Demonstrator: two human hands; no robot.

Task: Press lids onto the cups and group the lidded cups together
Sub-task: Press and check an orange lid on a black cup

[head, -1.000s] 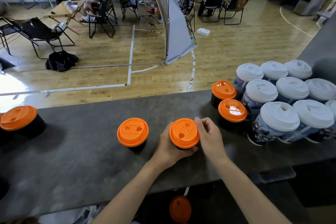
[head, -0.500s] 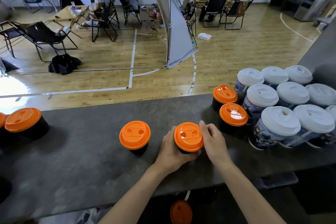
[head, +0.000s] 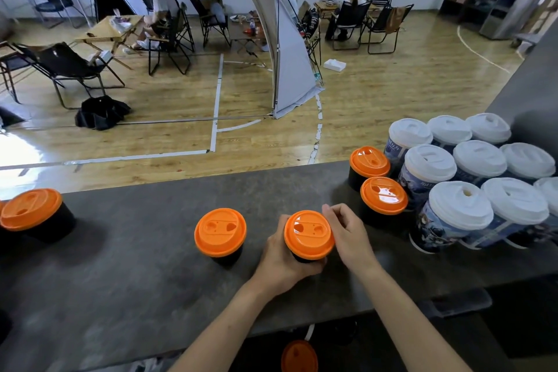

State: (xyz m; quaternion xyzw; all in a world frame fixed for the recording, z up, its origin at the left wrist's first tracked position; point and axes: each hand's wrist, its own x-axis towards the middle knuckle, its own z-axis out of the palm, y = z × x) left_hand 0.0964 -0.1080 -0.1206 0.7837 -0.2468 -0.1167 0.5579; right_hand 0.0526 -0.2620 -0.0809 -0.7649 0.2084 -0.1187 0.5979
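The biggest worry is a tip. The left hand (head: 280, 263) is wrapped round the side of the black cup (head: 305, 259), with its fingers curled close. The right hand (head: 347, 235) has its fingers bent onto the far right edge of the orange lid (head: 308, 234). The cup stands on the counter near the front edge. A lone lidded cup (head: 220, 232) is on its left and the grouped cups are on its right. If the right hand pushes down on one side only, the cup could lean and fall. What is inside cannot be seen, so a spill might follow.

A smaller worry is that the lid may snap down on one side and sit high on the other, then pop off. Smaller again, a fast slide to the right could bump the nearest orange-lidded cup (head: 384, 199) into the white-lidded cups (head: 459, 205) beside it.

The room is a big hall with a wooden floor (head: 392, 93) marked with white lines. It has a white tent arch (head: 290, 69), folding chairs and people sitting far off. The grey counter (head: 136, 281) is long, dull and flat. Another lidded cup (head: 30, 210) stands far to the left on it. A loose orange lid (head: 299, 356) shows below the counter's front edge.
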